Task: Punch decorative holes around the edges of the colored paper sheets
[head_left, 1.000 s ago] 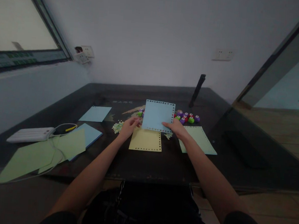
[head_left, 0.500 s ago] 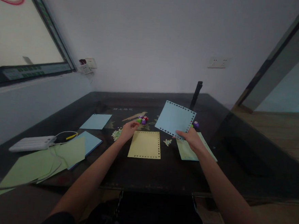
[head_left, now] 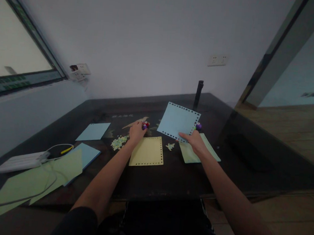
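1. Pinching the blue punched sheet (head_left: 178, 121) by its near edge, the right hand (head_left: 195, 141) holds it tilted above the desk (head_left: 169, 175).
2. Left hand (head_left: 136, 132) fingers curl over small paper punches (head_left: 145, 125) beside the yellow sheet (head_left: 147, 151); whether they grip one I cannot tell.

The dark surface (head_left: 169, 175) carries a yellow sheet (head_left: 147, 151) at the middle, with paper bits (head_left: 119, 142) left of it. A green sheet (head_left: 197, 152) lies to the right, blue sheets (head_left: 93, 131) and green sheets (head_left: 34, 180) to the left, beside what looks like a white power strip (head_left: 19, 161). Small punches (head_left: 145, 124) sit farther back.
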`<state>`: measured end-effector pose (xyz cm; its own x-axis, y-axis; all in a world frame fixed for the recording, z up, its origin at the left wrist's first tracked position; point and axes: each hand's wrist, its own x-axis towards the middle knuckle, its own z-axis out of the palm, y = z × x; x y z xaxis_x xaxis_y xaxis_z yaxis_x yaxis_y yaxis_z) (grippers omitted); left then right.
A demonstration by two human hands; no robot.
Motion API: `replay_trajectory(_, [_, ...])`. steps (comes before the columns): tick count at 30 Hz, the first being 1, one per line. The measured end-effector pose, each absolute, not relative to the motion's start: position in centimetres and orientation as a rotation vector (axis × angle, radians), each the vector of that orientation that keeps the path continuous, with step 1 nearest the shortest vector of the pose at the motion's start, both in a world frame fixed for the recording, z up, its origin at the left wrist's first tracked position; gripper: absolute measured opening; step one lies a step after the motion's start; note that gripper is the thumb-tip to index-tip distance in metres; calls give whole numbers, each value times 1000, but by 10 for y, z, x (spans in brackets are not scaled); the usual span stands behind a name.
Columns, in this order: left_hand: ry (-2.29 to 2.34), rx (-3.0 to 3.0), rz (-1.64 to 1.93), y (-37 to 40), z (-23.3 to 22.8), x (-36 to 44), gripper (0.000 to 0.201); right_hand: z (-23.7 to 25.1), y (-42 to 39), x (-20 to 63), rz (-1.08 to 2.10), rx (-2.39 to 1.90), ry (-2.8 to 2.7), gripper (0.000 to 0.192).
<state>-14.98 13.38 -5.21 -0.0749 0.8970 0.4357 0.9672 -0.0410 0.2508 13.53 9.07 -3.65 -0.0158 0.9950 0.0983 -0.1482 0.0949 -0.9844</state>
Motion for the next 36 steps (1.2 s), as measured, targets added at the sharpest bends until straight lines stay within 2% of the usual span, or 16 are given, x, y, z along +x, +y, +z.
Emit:
replay_trajectory(4, [-2080,-2047,-786,134,-53,-149,30,-35,89,135,1224,-1018,-1161,52])
replay_trajectory(11, [-2136,-1982,-1107,138,-56,-163,29,-31,88,136,1187,-1072,-1192,52])
replay_trajectory(17, [-2155,-1969,-1269,149,-57,-179,29,-30,88,135,1211,-1068,-1174,46])
replay_trajectory(22, [-2057,-2060,-1203,167,-61,-174,25,-32,89,135,1180,-1067,-1151,46])
replay_trajectory(28, [-2115,-2221,-1028,183,-76,-162,33,-32,90,136,1188,-1066,-1160,45])
replay_trajectory(36, [-2056,-2332,-962,168,-77,-155,39,-32,90,136,1187,-1054,-1164,47])
